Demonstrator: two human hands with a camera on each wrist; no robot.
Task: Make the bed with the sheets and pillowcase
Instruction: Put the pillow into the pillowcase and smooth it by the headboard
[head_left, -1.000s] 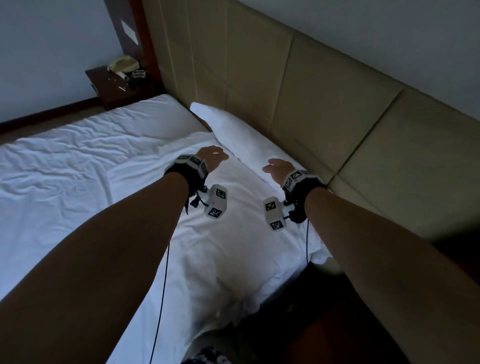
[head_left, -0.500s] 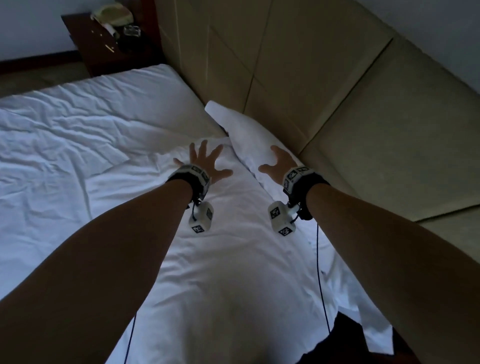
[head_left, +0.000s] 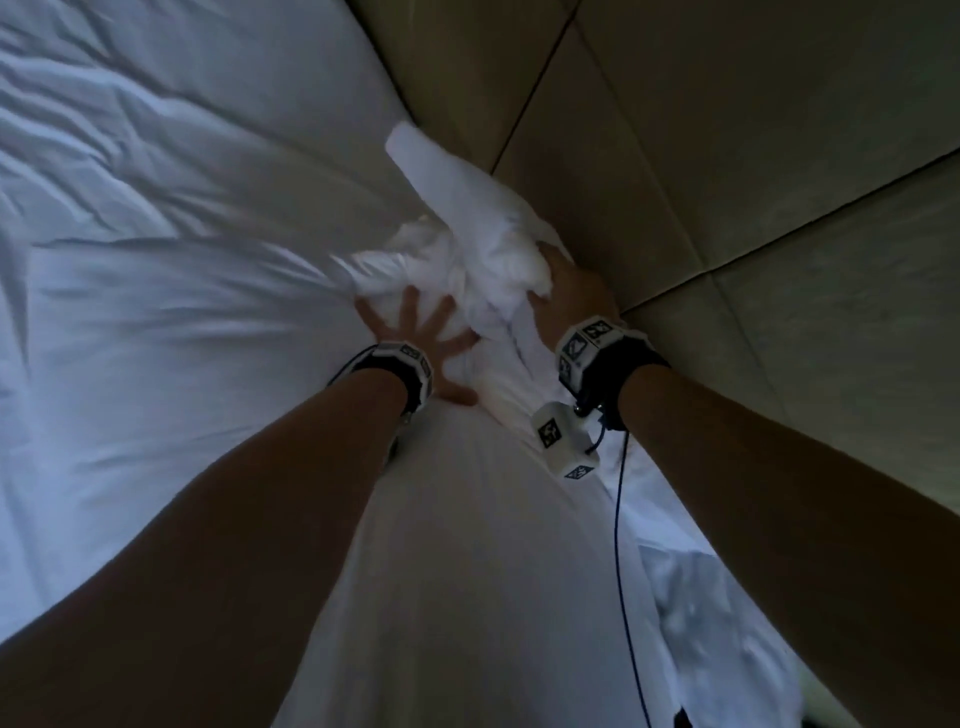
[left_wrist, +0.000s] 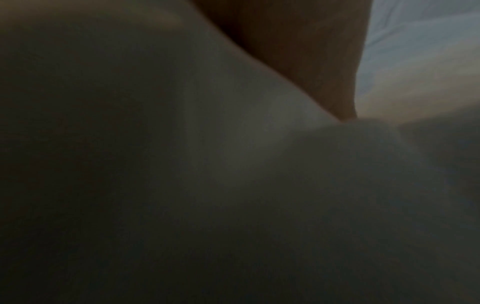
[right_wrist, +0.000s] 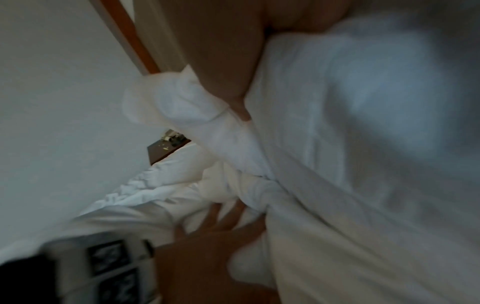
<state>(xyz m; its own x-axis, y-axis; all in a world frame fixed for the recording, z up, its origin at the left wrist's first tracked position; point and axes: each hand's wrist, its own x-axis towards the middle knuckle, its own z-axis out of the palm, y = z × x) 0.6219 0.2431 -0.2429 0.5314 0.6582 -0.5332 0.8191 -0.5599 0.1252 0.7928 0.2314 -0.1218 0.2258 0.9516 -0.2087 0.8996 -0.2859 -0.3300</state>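
Observation:
A long white pillow (head_left: 467, 545) in its pillowcase lies along the headboard side of the bed, running away from me. The pillowcase's far end (head_left: 467, 244) is bunched up in a crumpled lump. My left hand (head_left: 415, 338) presses flat on the pillow just before that lump, fingers spread. My right hand (head_left: 563, 286) grips the bunched fabric from the headboard side, its fingers buried in the cloth. In the right wrist view the thumb (right_wrist: 240, 111) pinches the pillowcase (right_wrist: 337, 144), and the spread left hand (right_wrist: 221, 222) shows below. The left wrist view is dark and blurred.
A wrinkled white sheet (head_left: 156, 260) covers the mattress to the left. The padded beige headboard (head_left: 727, 156) stands close on the right, right behind the right hand. A dark nightstand (right_wrist: 166, 148) with small items stands beyond the bed's far corner.
Both hands have reached further along the pillow. The right hand, flat before, now grips the pillowcase's far end, which has bunched up. The left hand stays spread flat.

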